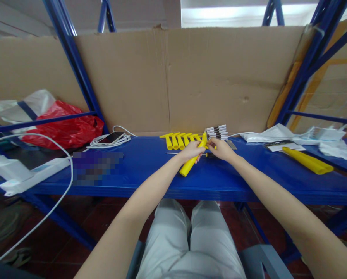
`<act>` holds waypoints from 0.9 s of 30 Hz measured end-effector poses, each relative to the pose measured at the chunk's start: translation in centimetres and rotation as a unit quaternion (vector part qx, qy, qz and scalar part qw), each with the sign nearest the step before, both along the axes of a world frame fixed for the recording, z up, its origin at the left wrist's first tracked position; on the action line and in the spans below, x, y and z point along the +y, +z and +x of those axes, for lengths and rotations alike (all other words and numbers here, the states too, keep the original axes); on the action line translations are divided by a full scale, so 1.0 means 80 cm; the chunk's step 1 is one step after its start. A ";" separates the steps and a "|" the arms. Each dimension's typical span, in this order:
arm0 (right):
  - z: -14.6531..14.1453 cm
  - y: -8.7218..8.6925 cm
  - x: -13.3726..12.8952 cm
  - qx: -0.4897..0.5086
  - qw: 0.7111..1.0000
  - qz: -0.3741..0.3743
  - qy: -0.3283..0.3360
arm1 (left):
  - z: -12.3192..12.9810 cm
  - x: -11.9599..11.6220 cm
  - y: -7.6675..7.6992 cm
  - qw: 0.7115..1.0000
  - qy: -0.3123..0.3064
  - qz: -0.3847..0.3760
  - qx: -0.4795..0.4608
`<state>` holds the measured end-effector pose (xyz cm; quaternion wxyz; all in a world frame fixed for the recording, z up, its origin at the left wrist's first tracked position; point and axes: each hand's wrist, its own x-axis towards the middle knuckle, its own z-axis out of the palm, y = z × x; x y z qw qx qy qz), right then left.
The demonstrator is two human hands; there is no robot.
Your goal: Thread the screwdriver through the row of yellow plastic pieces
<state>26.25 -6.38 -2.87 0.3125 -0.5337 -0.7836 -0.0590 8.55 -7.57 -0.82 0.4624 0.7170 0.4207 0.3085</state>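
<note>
A yellow T-shaped handle [188, 166] is held at a slant above the blue table, its wide round end toward me. My left hand [191, 151] is wrapped round its middle. With fingers pinched, my right hand [221, 149] grips at its upper head; any small part between the fingertips is hidden. Several similar yellow T-shaped handles [175, 142] lie in a row just behind my left hand. Beyond my right hand is a stack of white and black strips [217, 131]. A thin metal rod [170, 153] lies partly behind my left hand.
On the left are a white power strip [50, 166] with a looping cable, a phone [112, 138] and a red plastic bag [66, 124]. To the right lie yellow flattened sleeves [308, 161] and a white plastic bag [266, 133]. A cardboard wall [127, 81] closes the back.
</note>
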 end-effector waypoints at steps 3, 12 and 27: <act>0.002 0.001 0.000 0.003 1.000 0.001 0.006 | -0.001 0.000 0.000 1.000 -0.005 0.002 0.007; 0.005 0.000 0.001 0.016 1.000 0.004 0.022 | -0.002 0.001 0.001 1.000 -0.008 -0.001 0.017; 0.125 -0.011 0.031 0.023 0.962 -0.100 -0.255 | -0.019 0.026 -0.005 0.999 0.051 -0.007 0.012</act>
